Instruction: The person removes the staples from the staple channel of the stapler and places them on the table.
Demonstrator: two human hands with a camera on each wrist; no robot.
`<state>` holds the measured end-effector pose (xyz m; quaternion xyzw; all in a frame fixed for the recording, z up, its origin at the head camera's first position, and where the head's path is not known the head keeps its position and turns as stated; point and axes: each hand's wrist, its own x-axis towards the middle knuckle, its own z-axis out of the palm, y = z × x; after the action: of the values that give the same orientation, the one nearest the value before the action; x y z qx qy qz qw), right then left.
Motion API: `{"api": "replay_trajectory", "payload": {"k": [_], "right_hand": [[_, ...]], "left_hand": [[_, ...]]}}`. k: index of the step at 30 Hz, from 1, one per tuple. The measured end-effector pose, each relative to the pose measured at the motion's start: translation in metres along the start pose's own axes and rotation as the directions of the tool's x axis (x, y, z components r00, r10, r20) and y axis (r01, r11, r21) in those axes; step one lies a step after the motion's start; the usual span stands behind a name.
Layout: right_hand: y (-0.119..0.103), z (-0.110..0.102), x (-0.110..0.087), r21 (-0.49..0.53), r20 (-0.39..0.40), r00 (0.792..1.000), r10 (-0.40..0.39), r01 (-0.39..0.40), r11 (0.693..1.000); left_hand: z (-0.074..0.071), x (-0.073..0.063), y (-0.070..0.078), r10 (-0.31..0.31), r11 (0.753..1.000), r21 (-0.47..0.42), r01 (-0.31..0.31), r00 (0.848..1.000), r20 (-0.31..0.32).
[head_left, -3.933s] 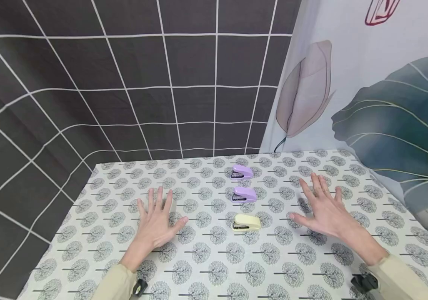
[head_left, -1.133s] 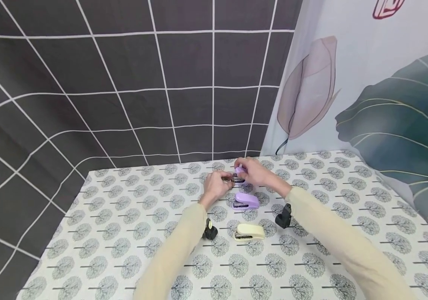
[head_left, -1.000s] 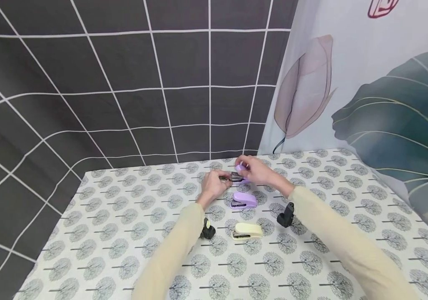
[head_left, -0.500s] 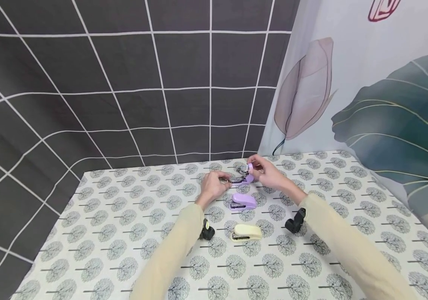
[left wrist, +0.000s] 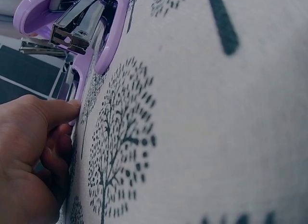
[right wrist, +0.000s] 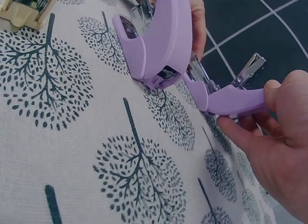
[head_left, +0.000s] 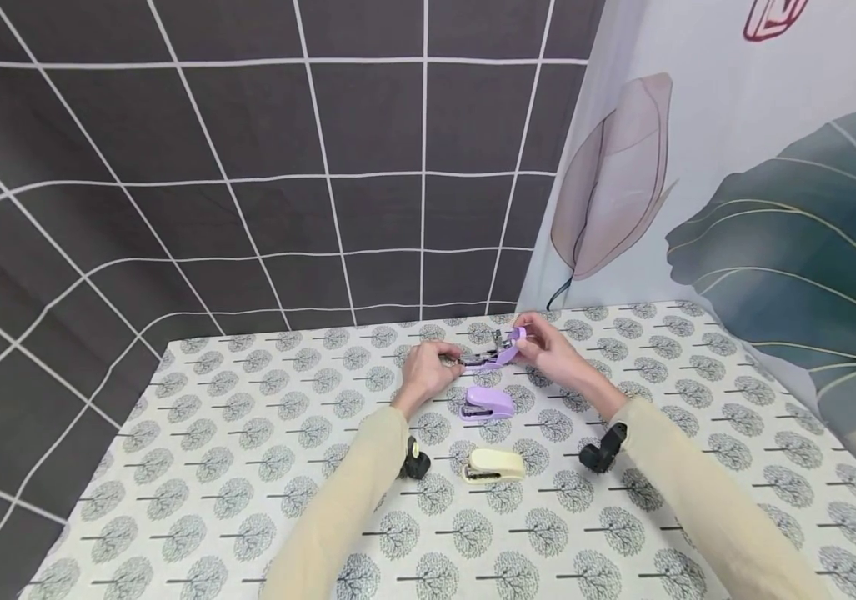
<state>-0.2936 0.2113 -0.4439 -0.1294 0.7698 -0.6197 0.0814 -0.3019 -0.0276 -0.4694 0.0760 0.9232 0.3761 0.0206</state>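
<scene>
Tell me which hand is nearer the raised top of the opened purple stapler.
Right: the right hand grips the raised top; the left hand is at the opposite end of the opened stapler.

Far purple stapler (head_left: 505, 357) was closed 3.9 s ago; now unfolded, top swung up and rightward. Left-hand grip (head_left: 426, 369) came in from the side, pinching its front end; right-hand grip (head_left: 552, 354) now holds the raised top.
</scene>
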Motion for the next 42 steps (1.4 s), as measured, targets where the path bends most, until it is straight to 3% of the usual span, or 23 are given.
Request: {"api": "replay_trajectory", "payload": {"k": [10,20,23,27,30,33,35,37,40,42], "right_hand": [[0.019,-0.008,-0.002,0.228,-0.002,0.999,0.041,-0.039,0.973],[0.026,-0.013,-0.006,0.267,0.014,1.0,0.022,-0.025,0.963],[0.023,-0.017,-0.008,0.192,0.032,0.999,0.038,-0.043,0.98],[0.007,-0.022,-0.015,-0.089,-0.007,0.999,0.048,-0.048,0.995],[-0.013,-0.019,-0.018,-0.266,-0.113,0.993,-0.04,0.008,0.964],[-0.032,-0.009,-0.016,-0.362,-0.174,0.967,-0.185,0.112,0.926],[-0.042,0.0,-0.013,-0.383,-0.149,0.96,-0.236,0.164,0.909],[-0.047,0.01,-0.012,-0.367,-0.086,0.971,-0.224,0.179,0.913],[-0.045,0.024,-0.01,-0.291,0.019,0.993,-0.117,0.117,0.95],[-0.041,0.033,-0.008,-0.254,0.063,0.997,-0.041,0.055,0.966]], "left_hand": [[-0.001,0.0,0.0,0.005,1.0,-0.002,-0.005,1.0,0.003],[-0.002,0.002,-0.002,0.018,1.0,-0.01,-0.018,1.0,0.0],[-0.002,0.0,-0.002,0.015,1.0,-0.015,-0.015,1.0,0.001],[-0.003,-0.001,-0.001,0.033,0.999,-0.003,-0.033,0.999,0.002],[-0.003,-0.001,-0.001,0.034,0.999,-0.01,-0.034,0.999,0.0],[-0.005,0.0,-0.001,0.029,0.999,-0.014,-0.029,1.0,-0.006],[-0.005,0.0,-0.001,0.03,0.999,-0.013,-0.03,1.0,-0.009],[-0.005,0.0,-0.001,0.039,0.999,-0.005,-0.039,0.999,-0.009],[-0.003,0.0,-0.001,0.046,0.999,-0.008,-0.046,0.999,-0.005],[-0.003,-0.001,-0.001,0.047,0.999,-0.011,-0.047,0.999,-0.001]]}}
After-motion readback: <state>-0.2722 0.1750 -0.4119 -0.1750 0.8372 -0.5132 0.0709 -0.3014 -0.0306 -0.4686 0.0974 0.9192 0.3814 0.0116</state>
